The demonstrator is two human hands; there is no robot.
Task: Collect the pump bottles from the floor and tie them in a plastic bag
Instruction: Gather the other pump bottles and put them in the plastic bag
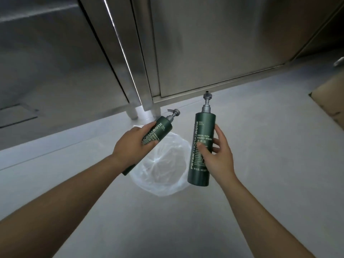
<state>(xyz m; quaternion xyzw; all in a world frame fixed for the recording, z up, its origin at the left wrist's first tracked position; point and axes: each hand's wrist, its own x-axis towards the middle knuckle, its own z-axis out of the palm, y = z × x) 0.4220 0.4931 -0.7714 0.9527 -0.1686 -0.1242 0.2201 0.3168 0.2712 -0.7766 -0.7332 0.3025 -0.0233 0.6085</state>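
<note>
Green pump bottles (202, 144) — grey pumps.

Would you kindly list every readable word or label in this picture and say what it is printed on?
"PETER THOMAS ROTH", running up the right-hand bottle.
"MEGA-RICH HAND WASH", same bottle; the small print and characters below are too blurred to read.
"THOMAS ROTH", partly covered, on the left-hand bottle.
"MEGA-RI", "BODY", "CLE", cut off, same bottle.

1. Both bare forearms reach forward from the lower corners, converging toward the middle.
2. The left hand (130, 144) is turned knuckles-up, fingers curled closed around a bottle's body.
3. The right hand (217, 155) stands more upright, thumb in front and fingers spread behind, clasping a second bottle.
</note>
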